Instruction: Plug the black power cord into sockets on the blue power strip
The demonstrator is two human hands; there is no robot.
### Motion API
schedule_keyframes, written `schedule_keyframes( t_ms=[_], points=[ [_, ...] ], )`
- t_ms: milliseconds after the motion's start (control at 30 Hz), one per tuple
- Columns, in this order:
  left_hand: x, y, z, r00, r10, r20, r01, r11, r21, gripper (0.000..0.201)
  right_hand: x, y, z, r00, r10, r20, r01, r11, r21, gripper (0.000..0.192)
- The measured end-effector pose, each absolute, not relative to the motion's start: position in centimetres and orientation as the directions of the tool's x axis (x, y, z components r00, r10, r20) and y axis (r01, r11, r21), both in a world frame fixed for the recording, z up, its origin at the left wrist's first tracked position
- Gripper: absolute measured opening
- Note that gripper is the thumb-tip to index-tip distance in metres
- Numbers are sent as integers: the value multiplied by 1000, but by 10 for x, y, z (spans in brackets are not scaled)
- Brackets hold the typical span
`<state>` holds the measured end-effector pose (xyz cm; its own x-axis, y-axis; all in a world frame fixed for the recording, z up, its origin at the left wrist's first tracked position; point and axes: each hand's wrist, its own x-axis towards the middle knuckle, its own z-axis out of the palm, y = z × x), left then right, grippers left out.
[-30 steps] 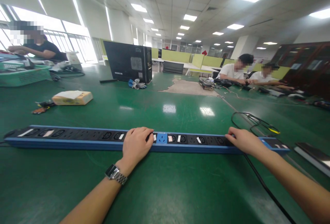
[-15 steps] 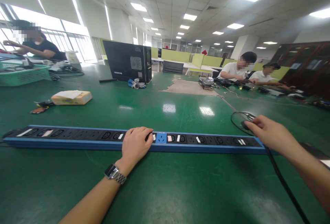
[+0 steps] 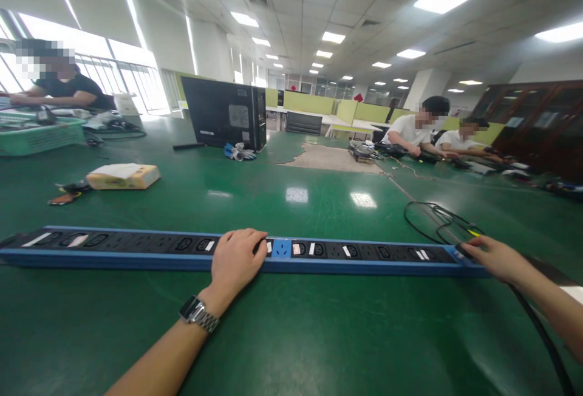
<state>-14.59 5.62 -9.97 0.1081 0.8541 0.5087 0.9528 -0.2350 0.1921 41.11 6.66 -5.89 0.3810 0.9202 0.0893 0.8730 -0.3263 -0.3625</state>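
A long blue-and-black power strip (image 3: 319, 265) lies across the table in front of me, sockets facing up, with several white labels on it. My left hand (image 3: 237, 259), wearing a watch (image 3: 199, 314), is wrapped over the strip just left of its blue socket (image 3: 281, 249). At the strip's right end, my right hand (image 3: 498, 258) pinches a black plug (image 3: 464, 251) down at the end socket. Whether the plug is seated cannot be seen. A black cable (image 3: 540, 317) runs from under that hand toward the lower right. Behind it lies a loose loop of cable (image 3: 412, 221).
A tissue pack (image 3: 146, 177) lies at left, near a green basket (image 3: 40, 138). Farther back stand a black computer case (image 3: 218, 110) and gloves (image 3: 239, 152). One person (image 3: 68, 89) sits at left; two people (image 3: 405, 132) work at right among electronic parts.
My right hand has moved down and right with the plug, from above the strip to its end socket. My left hand stays on the strip. The view has shifted slightly.
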Motion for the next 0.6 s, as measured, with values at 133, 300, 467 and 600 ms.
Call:
schedule_keyframes(
  t_ms=[133, 300, 467, 600],
  points=[
    [-146, 56, -99, 108, 854, 509, 953, -235, 191, 27, 424, 72, -61, 358, 927, 109, 891, -304, -337, 27],
    [-146, 56, -99, 115, 852, 510, 952, -241, 188, 27, 430, 72, -68, 322, 944, 75, 909, -286, -302, 27],
    [-145, 56, -99, 111, 856, 506, 952, -237, 192, 27, 433, 78, -82, 315, 942, 119, 929, -281, -239, 27],
    [-145, 56, -98, 107, 862, 495, 954, -229, 192, 28, 432, 78, -87, 321, 939, 120, 931, -291, -220, 27]
  ],
)
